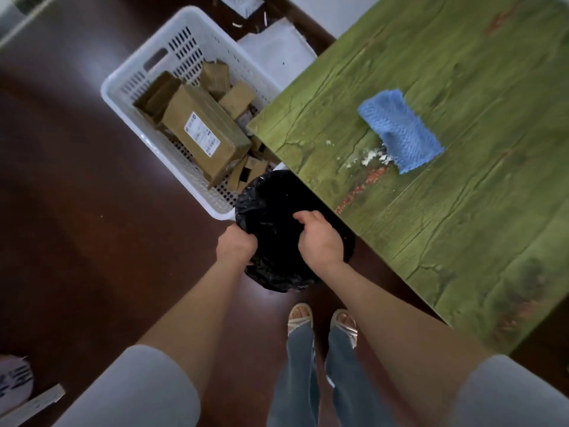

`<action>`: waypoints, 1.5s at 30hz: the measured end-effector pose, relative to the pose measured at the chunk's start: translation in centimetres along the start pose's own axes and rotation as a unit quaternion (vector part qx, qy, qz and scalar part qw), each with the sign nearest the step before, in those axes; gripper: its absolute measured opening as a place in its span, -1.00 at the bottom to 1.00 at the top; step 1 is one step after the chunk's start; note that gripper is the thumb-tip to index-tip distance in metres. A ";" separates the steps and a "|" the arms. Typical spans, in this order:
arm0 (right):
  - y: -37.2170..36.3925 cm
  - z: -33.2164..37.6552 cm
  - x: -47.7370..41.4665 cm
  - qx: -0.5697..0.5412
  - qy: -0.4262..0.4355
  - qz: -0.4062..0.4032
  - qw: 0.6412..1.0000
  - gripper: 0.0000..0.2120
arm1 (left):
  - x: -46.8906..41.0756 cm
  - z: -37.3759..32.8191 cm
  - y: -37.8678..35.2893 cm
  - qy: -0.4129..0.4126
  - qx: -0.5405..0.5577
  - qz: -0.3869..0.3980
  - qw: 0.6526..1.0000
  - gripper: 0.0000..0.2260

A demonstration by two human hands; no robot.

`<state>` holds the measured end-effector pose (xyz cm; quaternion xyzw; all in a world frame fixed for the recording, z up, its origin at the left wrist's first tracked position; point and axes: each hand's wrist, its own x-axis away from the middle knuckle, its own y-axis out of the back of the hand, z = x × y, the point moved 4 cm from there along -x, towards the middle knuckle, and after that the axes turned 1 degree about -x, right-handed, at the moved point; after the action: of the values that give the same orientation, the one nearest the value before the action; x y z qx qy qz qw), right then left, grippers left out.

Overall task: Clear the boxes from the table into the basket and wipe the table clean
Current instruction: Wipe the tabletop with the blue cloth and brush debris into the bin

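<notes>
A white plastic basket stands on the dark floor, holding several brown cardboard boxes; the largest box lies on top with a white label. The green wood-grain table fills the right. On it lies a blue cloth with white crumbs against its near edge. A bin lined with a black bag sits on the floor at the table's corner. My left hand grips the bag's near rim. My right hand hovers over the bin's opening, fingers curled; its contents are hidden.
White sheets lie on the floor behind the basket. My feet in sandals stand just behind the bin. A white strip and a round printed object lie at the lower left.
</notes>
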<state>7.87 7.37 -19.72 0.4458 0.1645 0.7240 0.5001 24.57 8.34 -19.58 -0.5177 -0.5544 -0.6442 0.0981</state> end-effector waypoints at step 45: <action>13.9 1.9 -14.0 0.209 0.081 0.038 0.974 -0.50 | 3.9 -6.4 -1.8 0.034 0.162 0.065 0.984 -0.70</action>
<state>2.86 -11.45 -15.91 0.4862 0.3357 0.7255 0.3530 18.02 5.52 -16.65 -0.5076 -0.6131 -0.5552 0.2412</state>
